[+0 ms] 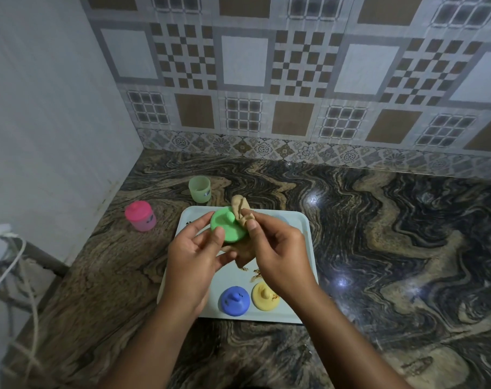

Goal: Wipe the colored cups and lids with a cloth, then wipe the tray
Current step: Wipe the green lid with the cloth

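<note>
Above the pale blue tray [306, 248], my left hand [192, 256] holds a green spouted lid [227, 227] by its edge. My right hand [278, 248] grips a bunched tan cloth [241, 211] and presses it against the lid's right side. On the near part of the tray lie a blue lid [234, 300] and a yellow lid [265, 296], with brown smears beside them. A green cup [200, 188] without a lid stands on the counter behind the tray. Left of the tray stands a pink cup [141, 216] with its lid on.
The dark marbled counter [379, 234] stretches to the right. A tiled wall runs along the back and a white wall along the left. White cables [16, 276] hang off the counter's left edge.
</note>
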